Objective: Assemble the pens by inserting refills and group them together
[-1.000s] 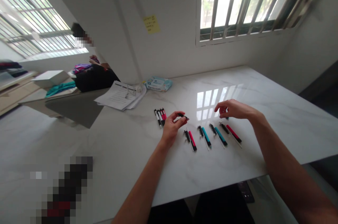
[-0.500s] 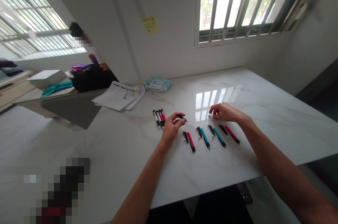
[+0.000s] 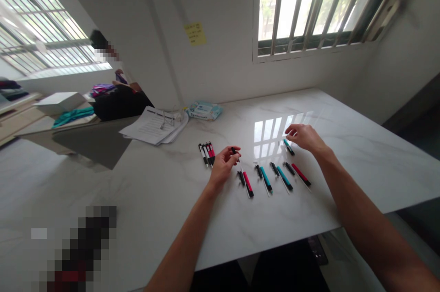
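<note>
"Marble-look tabletop (image 3: 347, 145) — where's the teal pen barrel (image 3: 289, 147)?"
"Eight o'clock from the right hand (image 3: 305, 136), grip unclear; left hand (image 3: 224, 162) pinches a black pen part (image 3: 234, 151)."
"Handling?"
"Probably light, stiff, slick — take it mid-length."

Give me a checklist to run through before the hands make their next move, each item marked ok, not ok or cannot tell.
1. Left hand has the black pen part in its fingers: ok.
2. Right hand holds no small piece: cannot tell, its fingertips are too small to read.
3. Four sets of pen parts lie apart from one another: ok.
4. Teal-and-black piece lines up with that row: not ok, it lies beyond it, near the right hand.
5. Papers stay clear of the parts: ok.
</note>
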The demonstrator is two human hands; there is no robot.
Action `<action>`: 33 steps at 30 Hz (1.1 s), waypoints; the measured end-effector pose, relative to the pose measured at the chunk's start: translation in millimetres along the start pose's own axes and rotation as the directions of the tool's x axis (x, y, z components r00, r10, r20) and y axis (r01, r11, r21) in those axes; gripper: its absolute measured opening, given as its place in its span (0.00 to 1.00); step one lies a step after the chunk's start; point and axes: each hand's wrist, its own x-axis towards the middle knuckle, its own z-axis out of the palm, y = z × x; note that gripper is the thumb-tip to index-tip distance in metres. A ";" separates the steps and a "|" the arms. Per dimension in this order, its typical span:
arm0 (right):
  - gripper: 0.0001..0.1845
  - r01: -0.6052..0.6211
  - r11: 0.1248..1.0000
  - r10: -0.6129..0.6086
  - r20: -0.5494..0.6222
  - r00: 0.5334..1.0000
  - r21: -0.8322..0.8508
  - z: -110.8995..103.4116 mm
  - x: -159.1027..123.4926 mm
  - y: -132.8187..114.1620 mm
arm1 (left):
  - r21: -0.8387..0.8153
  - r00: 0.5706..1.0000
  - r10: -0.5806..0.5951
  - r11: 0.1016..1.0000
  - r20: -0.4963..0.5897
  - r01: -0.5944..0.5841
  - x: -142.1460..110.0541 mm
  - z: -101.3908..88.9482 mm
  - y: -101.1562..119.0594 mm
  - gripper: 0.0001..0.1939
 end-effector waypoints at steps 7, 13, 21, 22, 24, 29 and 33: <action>0.15 -0.110 0.994 0.111 0.183 0.977 -0.016 12.9 3.2 16.7 | 0.003 1.000 0.004 1.000 -0.006 -0.004 0.8 0.8 -0.1 0.16; 0.18 -0.137 0.990 0.135 0.070 0.988 0.036 6.1 3.5 6.7 | -0.019 0.999 0.033 0.999 -0.025 -0.033 2.5 -0.6 -3.5 0.16; 0.16 0.159 0.632 -0.383 0.127 0.915 0.758 15.3 -23.8 -78.6 | -0.104 0.999 -0.024 0.994 0.033 0.028 -3.0 4.0 -0.9 0.25; 0.17 0.142 0.608 -0.412 0.157 0.897 0.781 21.1 -29.2 -89.1 | -0.115 0.999 -0.025 0.993 0.039 0.030 -3.3 4.5 -0.5 0.25; 0.18 0.121 0.568 -0.453 0.187 0.872 0.814 31.4 -38.0 -104.9 | -0.141 0.998 -0.019 0.990 0.065 0.028 -3.1 4.5 0.0 0.26; 0.19 0.085 0.504 -0.457 0.182 0.871 0.860 40.5 -40.9 -118.8 | -0.189 0.992 -0.004 0.982 0.124 0.028 -1.4 0.0 0.4 0.27; 0.22 0.059 0.499 -0.463 0.208 0.861 0.865 41.7 -27.8 -120.2 | -0.159 0.987 -0.006 0.987 0.163 0.032 -1.3 -3.8 2.4 0.28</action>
